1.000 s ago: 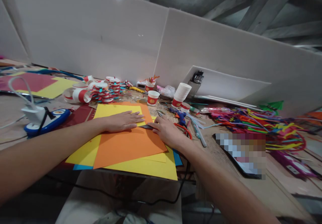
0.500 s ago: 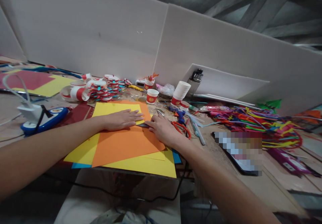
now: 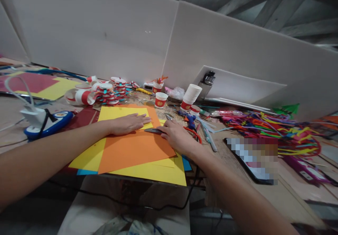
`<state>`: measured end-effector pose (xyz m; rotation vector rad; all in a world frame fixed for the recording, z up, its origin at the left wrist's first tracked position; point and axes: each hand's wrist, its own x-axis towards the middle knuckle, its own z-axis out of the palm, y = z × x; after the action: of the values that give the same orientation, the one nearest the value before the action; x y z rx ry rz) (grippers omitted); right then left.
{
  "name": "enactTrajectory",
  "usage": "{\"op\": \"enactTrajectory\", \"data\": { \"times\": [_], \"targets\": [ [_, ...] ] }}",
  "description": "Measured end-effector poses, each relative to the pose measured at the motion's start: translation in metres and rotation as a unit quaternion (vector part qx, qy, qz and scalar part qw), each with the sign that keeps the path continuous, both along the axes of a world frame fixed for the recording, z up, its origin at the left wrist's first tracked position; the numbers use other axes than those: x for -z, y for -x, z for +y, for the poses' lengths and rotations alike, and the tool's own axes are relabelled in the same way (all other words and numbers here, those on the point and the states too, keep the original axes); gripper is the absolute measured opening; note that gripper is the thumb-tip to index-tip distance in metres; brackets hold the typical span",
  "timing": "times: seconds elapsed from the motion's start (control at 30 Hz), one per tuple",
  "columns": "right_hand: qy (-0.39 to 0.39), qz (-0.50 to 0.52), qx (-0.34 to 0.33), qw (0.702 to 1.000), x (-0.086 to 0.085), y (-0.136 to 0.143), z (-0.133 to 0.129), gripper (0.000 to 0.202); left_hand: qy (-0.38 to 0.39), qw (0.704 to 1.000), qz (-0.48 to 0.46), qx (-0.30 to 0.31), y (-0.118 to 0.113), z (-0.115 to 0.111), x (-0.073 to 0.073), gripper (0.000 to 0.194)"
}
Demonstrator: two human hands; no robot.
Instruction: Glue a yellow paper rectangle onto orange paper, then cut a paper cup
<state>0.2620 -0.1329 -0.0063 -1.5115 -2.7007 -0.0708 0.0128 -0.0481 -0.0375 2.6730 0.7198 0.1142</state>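
Note:
My left hand [image 3: 129,123] lies flat with fingers stretched out, pressing on a yellow sheet of paper [image 3: 113,112]. Beneath the hands is an orange sheet [image 3: 132,154], on top of a larger yellow sheet [image 3: 169,177]. My right hand [image 3: 175,135] is closed over a pair of scissors [image 3: 152,131]. Their dark, pointed blades stick out to the left over the orange paper, tips near my left fingertips. A red-orange handle loop shows behind the right hand, partly covered by it.
A blue-and-white device [image 3: 50,124] with a plug stands left. Behind are cut paper cups [image 3: 105,90], one upright cup [image 3: 161,100], a cup stack [image 3: 190,97] and a bottle [image 3: 206,83]. Right of my hand lie a blue glue gun [image 3: 190,119], a phone [image 3: 248,161] and pipe cleaners [image 3: 277,129].
My right hand has slid slightly right along the scissors, so more of the blades shows and less of the handle. My left hand stays flat on the paper.

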Motion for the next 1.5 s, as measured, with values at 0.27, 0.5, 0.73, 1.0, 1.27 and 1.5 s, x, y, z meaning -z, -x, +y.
{"op": "enactTrajectory", "data": {
  "times": [0.27, 0.5, 0.73, 1.0, 1.27, 1.5],
  "targets": [
    [-0.014, 0.012, 0.042, 0.999, 0.005, -0.004, 0.004, 0.030, -0.001, 1.000, 0.000, -0.004, 0.000, -0.001, -0.002, 0.062],
    [0.004, -0.011, 0.041, 0.999, 0.001, 0.006, 0.002, 0.028, 0.009, 1.000, 0.000, -0.015, -0.002, -0.003, -0.004, 0.065],
    [-0.004, -0.034, 0.019, 0.999, 0.000, 0.013, 0.005, 0.030, -0.002, 1.000, 0.013, -0.023, -0.005, -0.002, -0.005, 0.062],
    [-0.008, -0.033, 0.020, 0.999, 0.001, 0.015, 0.004, 0.031, -0.010, 0.999, 0.023, -0.025, -0.005, -0.003, -0.005, 0.061],
    [-0.007, -0.061, 0.014, 0.998, 0.000, 0.027, 0.008, 0.030, -0.020, 0.999, 0.039, -0.024, -0.006, -0.004, -0.006, 0.062],
    [-0.007, -0.045, 0.022, 0.999, -0.001, 0.028, 0.009, 0.029, -0.017, 0.998, 0.044, -0.029, -0.007, -0.007, -0.008, 0.064]
  ]
}}
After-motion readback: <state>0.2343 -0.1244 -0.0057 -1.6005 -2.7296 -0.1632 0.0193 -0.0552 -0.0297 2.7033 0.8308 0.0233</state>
